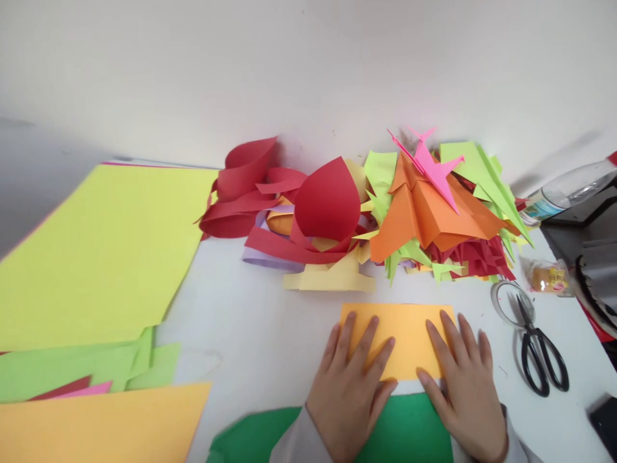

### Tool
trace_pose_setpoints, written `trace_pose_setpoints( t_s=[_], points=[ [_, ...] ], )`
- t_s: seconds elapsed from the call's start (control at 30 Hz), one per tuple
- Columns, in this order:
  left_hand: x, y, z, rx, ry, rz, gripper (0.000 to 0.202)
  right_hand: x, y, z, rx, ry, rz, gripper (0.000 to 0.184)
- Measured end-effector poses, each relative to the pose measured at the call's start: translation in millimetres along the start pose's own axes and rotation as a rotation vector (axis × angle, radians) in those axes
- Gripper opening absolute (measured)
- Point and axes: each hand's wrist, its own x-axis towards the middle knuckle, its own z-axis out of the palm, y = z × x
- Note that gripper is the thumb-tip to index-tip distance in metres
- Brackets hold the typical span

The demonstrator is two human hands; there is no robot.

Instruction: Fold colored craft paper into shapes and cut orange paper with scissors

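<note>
A folded orange paper rectangle (pixel 405 325) lies on the white table in front of me. My left hand (pixel 349 386) rests flat on its left half, fingers spread and stretched out. My right hand (pixel 465 376) lies flat on its right half, fingers also extended. Neither hand grips anything; both press down on the paper. A green sheet (pixel 407 427) lies under my wrists at the near edge.
A heap of folded paper planes (pixel 434 206) and curled red strips (pixel 289 206) sits against the wall. Large yellow-green sheets (pixel 96 251) and an orange sheet (pixel 96 421) lie at left. Black scissors (pixel 540 347), a tape roll (pixel 506 302) and a plastic bottle (pixel 563 190) are at right.
</note>
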Motion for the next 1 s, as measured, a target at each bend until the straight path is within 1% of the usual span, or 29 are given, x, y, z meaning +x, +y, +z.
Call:
trace_pose_setpoints(
  t_s=[0.17, 0.27, 0.47, 0.63, 0.73, 0.87, 1.0],
  points=[
    [2, -4, -3.3, 0.066, -0.005, 0.069, 0.046, 0, -1, -1, -0.014, -0.052, 0.031, 0.067],
    [2, -5, -1.2, 0.085, 0.015, 0.062, 0.04, 1, -3, -3, -0.006, -0.087, 0.048, 0.064],
    [6, -1, 3.5, 0.093, 0.043, 0.05, 0.036, 1, -4, -5, 0.077, -0.137, 0.096, 0.065],
    [13, 5, 1.0, 0.168, 0.016, 0.036, 0.035, 2, -3, -4, 0.14, -0.14, 0.103, 0.066],
    [16, 8, -0.9, 0.217, 0.011, 0.026, 0.038, 3, -3, -3, 0.156, -0.133, 0.11, 0.068],
    [17, 11, -0.9, 0.229, -0.021, -0.032, 0.041, 3, -5, -3, 0.168, -0.116, 0.124, 0.073],
    [16, 9, 1.8, 0.212, -0.06, -0.068, 0.042, 4, -7, -6, 0.196, -0.108, 0.165, 0.071]
  ],
)
